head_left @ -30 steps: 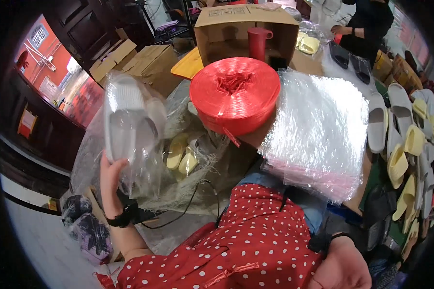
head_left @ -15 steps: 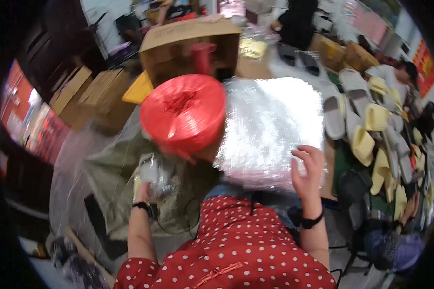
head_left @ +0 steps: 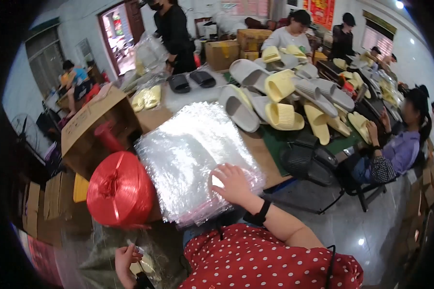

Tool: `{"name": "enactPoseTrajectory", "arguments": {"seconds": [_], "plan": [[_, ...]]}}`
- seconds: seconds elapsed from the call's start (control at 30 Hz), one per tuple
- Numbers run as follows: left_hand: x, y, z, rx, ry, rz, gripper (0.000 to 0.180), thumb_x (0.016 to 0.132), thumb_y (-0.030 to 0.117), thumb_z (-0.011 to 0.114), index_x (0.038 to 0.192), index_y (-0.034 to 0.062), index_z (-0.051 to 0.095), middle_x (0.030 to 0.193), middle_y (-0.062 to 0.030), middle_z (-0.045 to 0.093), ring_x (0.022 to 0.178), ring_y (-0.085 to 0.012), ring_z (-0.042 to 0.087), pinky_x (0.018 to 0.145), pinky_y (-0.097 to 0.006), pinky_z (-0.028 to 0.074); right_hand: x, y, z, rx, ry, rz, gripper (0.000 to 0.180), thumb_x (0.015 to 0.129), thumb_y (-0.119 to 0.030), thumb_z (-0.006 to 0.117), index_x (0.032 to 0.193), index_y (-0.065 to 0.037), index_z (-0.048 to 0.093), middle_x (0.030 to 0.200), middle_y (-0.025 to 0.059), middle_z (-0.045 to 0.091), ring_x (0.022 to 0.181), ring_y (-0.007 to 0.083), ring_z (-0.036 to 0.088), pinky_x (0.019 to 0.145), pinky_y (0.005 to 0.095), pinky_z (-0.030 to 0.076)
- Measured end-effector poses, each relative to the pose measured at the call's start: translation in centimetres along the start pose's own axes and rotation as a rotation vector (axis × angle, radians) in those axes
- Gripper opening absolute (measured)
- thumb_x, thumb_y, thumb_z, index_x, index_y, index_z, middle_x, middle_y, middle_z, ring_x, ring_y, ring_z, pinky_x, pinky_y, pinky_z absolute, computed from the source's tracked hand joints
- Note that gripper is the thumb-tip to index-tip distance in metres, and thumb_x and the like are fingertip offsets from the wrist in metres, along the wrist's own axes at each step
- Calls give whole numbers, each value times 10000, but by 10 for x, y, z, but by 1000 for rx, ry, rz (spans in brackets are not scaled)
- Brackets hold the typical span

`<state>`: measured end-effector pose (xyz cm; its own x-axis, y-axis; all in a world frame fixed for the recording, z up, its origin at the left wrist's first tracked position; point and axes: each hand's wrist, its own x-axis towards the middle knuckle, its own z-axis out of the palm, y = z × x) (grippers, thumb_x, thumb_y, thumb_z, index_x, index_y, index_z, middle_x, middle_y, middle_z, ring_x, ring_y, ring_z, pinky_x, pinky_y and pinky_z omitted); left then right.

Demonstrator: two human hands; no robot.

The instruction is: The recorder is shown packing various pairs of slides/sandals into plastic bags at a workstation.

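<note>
Fingers of the left hand (head_left: pixel 125 260) are hanging curled at seven o'clock, below the red twine roll (head_left: pixel 120 192); I cannot tell whether they are holding anything. A pale yellow item (head_left: pixel 149 266) is showing just right of them, partly hidden. Toward the centre, the stack of clear plastic bags (head_left: pixel 193 154) is lying flat. On its near right part, at five o'clock, the right hand (head_left: pixel 232 184) is resting with fingers loosely spread, gripping nothing visible. The step in hand seems to be picking from this stack; a next move would be calling for a light pinch, separating one thin layer. Grey and yellow slippers (head_left: pixel 279 85) are lying heaped at two o'clock.
</note>
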<state>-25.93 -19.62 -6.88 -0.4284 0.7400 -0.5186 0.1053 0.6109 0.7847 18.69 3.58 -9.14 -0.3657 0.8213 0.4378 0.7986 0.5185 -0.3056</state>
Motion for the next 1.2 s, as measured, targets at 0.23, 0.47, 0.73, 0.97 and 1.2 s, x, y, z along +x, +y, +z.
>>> {"name": "enactPoseTrajectory", "arguments": {"seconds": [0.23,0.47,0.73,0.97,1.2], "plan": [[-84,157,164,457,-179,1187,361,831,161,734,1153,18,657,1350,-219,567,1276,-360,537,1049,-431,437,-8,7,-33,204,193,-65,444,901,-327,670,1292,-129,597,1394,137,527,1334,358,449,1096,487,358],[4,147,249,883,-25,1182,731,851,454,705,1434,74,482,1555,-263,310,1433,-501,256,1157,-616,212,-43,119,-170,-105,621,227,274,768,-32,637,1040,-44,669,1078,147,651,1076,364,587,927,437,464],[35,135,261,811,-70,1197,686,824,468,730,1392,129,551,1533,-235,379,1410,-502,307,1143,-637,209,-134,243,-191,-159,121,713,716,726,-340,803,1332,-32,577,1227,210,575,1133,397,552,973,472,473],[35,128,263,771,-85,1180,677,813,479,741,1383,156,574,1544,-208,382,1423,-479,305,1158,-619,200,-114,253,-159,-477,130,648,332,740,-204,723,1015,-40,637,1055,152,585,1070,382,555,866,462,510],[31,121,260,753,-39,1185,683,813,498,733,1388,168,571,1535,-207,394,1423,-476,307,1162,-608,201,-117,244,-173,-222,-53,601,322,773,-258,708,895,7,573,905,228,650,895,455,618,761,507,500]]}}
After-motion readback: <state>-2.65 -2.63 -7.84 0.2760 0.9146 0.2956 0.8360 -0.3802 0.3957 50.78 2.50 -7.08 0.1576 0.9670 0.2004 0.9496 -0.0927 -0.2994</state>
